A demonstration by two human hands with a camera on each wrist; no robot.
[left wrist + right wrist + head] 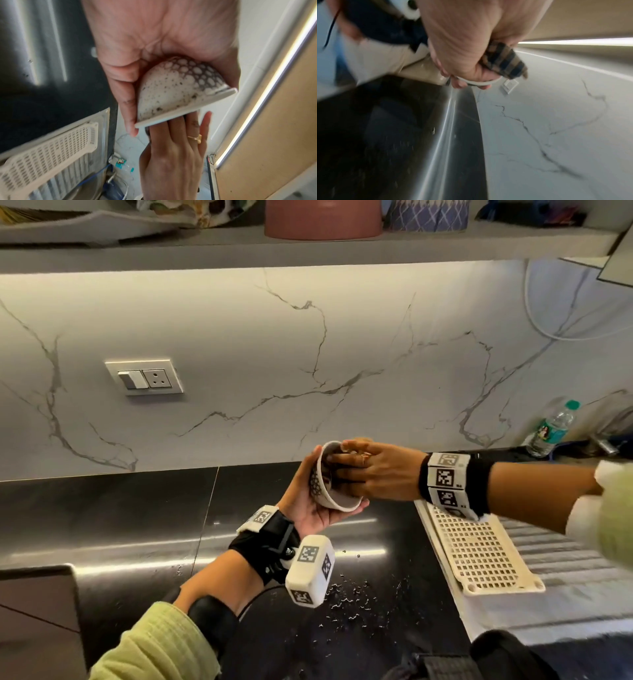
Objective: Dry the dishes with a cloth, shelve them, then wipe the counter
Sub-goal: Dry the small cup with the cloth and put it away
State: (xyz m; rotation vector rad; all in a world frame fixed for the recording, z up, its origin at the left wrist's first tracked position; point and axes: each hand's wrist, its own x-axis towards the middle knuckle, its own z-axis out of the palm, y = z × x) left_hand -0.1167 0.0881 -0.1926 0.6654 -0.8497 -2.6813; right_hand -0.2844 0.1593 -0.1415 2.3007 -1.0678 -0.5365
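My left hand [308,510] cups a small white bowl [325,496] with a black dotted pattern above the black counter [137,529]. The bowl is tilted, its mouth facing right. In the left wrist view the left hand [154,40] has its palm and thumb wrapped round the bowl [175,92]. My right hand [373,470] reaches into the bowl's mouth with its fingers [173,129] inside. A brown and black striped cloth [506,63] is bunched in the right hand [464,47] against the bowl's rim [481,82]. The inside of the bowl is hidden.
A white perforated draining tray [479,553] lies on the steel drainboard [575,583] at the right. Water drops [352,597] speckle the counter in front. A water bottle [552,429] stands at the back right. The shelf [308,251] above holds a pink pot [322,219] and dishes.
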